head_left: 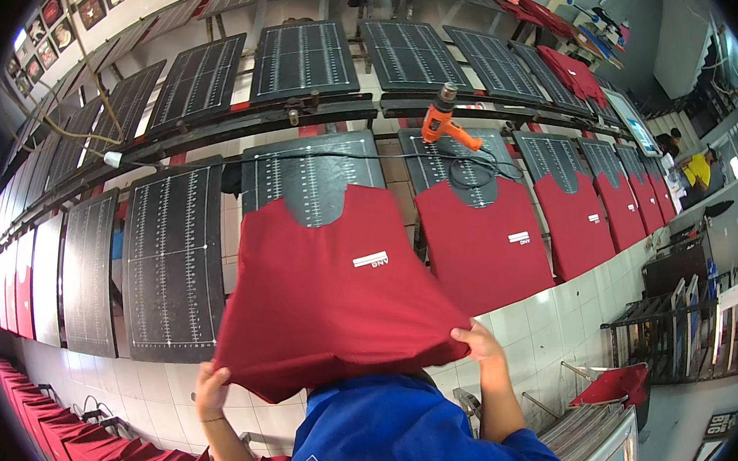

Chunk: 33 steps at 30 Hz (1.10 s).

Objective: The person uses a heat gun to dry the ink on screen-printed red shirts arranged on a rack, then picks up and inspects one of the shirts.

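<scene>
A dark red cut fabric panel, shaped like a shirt body with a scooped neck and a small white print, is stretched out in front of me. My left hand pinches its near left corner, and my right hand pinches the near right corner. The panel's far end lies on a black board marked with white ruler lines, while its near edge hangs lifted toward my body. On the board to the right, a similar red panel lies flat, with an orange heat gun beyond its neckline.
The heat gun's black cord runs left across the boards. Further right lie several boards with red panels; bare ruled boards stand left. More red fabric hangs at lower left. A dark rack stands right; people are beyond.
</scene>
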Each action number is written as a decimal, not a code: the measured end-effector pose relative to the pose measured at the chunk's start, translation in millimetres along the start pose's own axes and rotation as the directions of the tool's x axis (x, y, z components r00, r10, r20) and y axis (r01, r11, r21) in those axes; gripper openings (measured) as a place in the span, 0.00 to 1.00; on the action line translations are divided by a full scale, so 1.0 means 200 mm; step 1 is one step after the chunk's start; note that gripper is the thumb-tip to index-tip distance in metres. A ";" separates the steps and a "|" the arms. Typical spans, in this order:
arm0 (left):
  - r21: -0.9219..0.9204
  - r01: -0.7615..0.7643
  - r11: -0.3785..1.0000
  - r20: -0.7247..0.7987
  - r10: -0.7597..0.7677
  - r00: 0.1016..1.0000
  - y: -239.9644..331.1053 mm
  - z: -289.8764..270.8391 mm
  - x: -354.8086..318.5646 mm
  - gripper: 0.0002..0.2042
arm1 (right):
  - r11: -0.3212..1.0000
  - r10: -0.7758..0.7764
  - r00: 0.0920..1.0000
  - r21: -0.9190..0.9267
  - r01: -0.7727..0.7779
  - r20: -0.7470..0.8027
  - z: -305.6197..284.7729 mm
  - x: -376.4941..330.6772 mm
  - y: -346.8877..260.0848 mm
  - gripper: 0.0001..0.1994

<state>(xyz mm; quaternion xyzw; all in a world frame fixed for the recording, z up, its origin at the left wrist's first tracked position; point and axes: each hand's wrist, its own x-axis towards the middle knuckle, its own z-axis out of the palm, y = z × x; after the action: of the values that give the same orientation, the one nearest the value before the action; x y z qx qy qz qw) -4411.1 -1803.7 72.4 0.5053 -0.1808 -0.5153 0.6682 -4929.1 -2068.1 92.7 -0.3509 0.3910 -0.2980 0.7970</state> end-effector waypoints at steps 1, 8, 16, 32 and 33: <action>-0.052 -0.137 0.989 0.010 0.138 0.990 0.11 0.11 -0.01 0.10 | 0.998 -0.058 0.998 0.011 0.058 0.006 0.01 -0.05 -0.12 0.35; 0.585 -0.559 0.588 0.050 0.661 0.749 0.58 1.07 -0.15 0.37 | 0.609 -0.793 0.598 0.144 0.780 0.112 -0.45 -0.49 -0.79 0.38; 0.024 -0.476 0.879 -0.183 0.472 0.863 0.15 2.31 0.43 0.17 | 0.652 -0.729 0.680 -0.383 0.654 -0.081 -0.86 -0.31 -1.61 0.22; -0.010 -0.181 0.983 -0.033 0.181 0.983 -0.41 2.74 -0.03 0.22 | 0.938 -0.342 0.864 -0.190 0.290 -0.369 -1.67 -0.63 -1.57 0.24; 0.027 -0.079 0.997 -0.032 0.080 0.996 -0.55 2.64 -0.03 0.21 | 0.969 -0.239 0.882 -0.152 0.193 -0.407 -1.72 -0.59 -1.45 0.24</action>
<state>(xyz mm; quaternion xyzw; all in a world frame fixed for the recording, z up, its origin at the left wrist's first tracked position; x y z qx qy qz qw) -4872.9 -2052.3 202.8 0.5147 -0.1962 -0.4776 0.6845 -5334.2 -2259.1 217.6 -0.3617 0.5278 -0.4323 0.6354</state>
